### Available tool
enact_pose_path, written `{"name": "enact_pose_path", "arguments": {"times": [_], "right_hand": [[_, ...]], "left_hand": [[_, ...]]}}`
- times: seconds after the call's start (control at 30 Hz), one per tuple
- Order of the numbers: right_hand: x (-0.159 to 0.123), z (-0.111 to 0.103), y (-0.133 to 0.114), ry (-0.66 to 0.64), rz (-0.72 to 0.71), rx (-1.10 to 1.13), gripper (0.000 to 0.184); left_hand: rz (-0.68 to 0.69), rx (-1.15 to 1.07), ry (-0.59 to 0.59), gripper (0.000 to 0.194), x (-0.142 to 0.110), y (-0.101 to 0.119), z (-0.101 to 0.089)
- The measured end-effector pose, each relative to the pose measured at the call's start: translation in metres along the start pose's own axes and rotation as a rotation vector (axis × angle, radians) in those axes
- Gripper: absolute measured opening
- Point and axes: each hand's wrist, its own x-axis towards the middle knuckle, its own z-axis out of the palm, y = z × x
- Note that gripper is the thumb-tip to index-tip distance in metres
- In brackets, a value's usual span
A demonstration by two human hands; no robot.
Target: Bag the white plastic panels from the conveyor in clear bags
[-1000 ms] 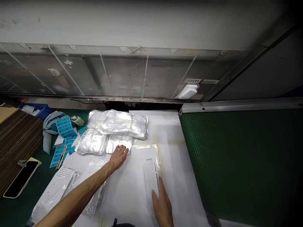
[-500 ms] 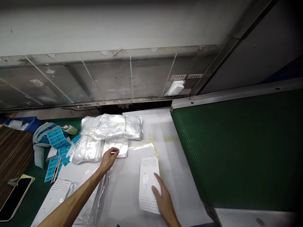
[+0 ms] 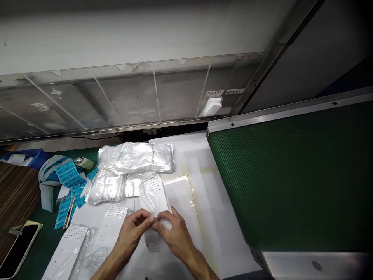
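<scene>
Lower centre of frame: left hand and right hand pinched a clear plastic bag between fingertips; white dash-marked card just above, inside or beneath unclear. Uneven tugging risked tearing thin film.

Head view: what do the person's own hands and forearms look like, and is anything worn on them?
The left hand and right hand are bare, five-fingered, without gloves. No ring, watch or bracelet shows. The left forearm and right forearm are slim, with no sleeve in view.
</scene>
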Motion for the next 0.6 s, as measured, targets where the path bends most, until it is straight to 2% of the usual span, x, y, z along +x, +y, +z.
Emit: {"name": "enact_pose_path", "arguments": {"times": [0.1, 0.23, 0.3, 0.37, 0.43, 0.47, 0.53, 0.6], "right_hand": [[-0.005, -0.002, -0.004, -0.044, -0.069, -0.050, 0.023], [-0.011, -0.006, 0.004, 0.017, -0.060, -0.170, 0.024], [-0.011, -0.009, 0.008, 0.074, -0.037, -0.231, 0.023], [-0.009, -0.015, 0.009, 0.102, -0.013, -0.276, 0.023], [-0.007, -0.028, 0.009, 0.097, 0.021, -0.255, 0.023], [-0.007, -0.038, 0.008, 0.087, 0.040, -0.201, 0.024], [-0.010, -0.063, 0.006, 0.041, 0.094, 0.005, 0.022], [-0.020, -0.089, 0.004, -0.018, 0.185, 0.313, 0.021]], "left_hand": [[-0.089, -0.289, 0.014, 0.022, -0.018, -0.006, 0.009], [-0.183, -0.590, 0.009, 0.015, -0.031, -0.014, 0.006], [-0.211, -0.724, -0.034, 0.013, -0.036, -0.012, 0.005], [-0.229, -0.805, -0.126, 0.013, -0.038, -0.008, 0.007], [-0.220, -0.735, -0.202, 0.011, -0.035, -0.006, 0.009], [-0.206, -0.625, -0.196, 0.011, -0.031, -0.007, 0.010], [-0.131, -0.298, -0.077, 0.012, -0.019, -0.009, 0.012], [-0.041, 0.041, 0.076, 0.019, -0.005, -0.012, 0.014]]}}
